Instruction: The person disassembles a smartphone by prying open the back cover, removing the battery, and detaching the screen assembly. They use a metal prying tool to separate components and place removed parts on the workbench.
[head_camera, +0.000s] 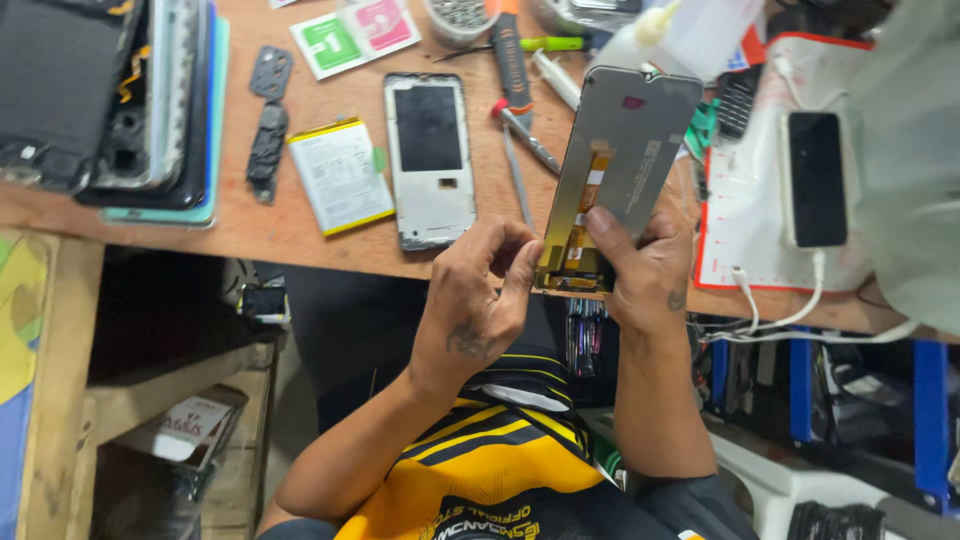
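Phone screen panel (625, 165): held tilted over the counter (290, 225) edge, back side up, so its orange ribbon cable (580, 225) faces the person. Right hand (650, 270) grasps the lower end, thumb pressed beside the cable. Left hand (480, 290) pinches at the cable's bottom connector; what the fingertips grip is too small to tell. Nearby on the counter: grey phone frame (430, 160), battery (340, 175), tweezers (517, 180). White phone (815, 180) on charge, its cable partly cut off.
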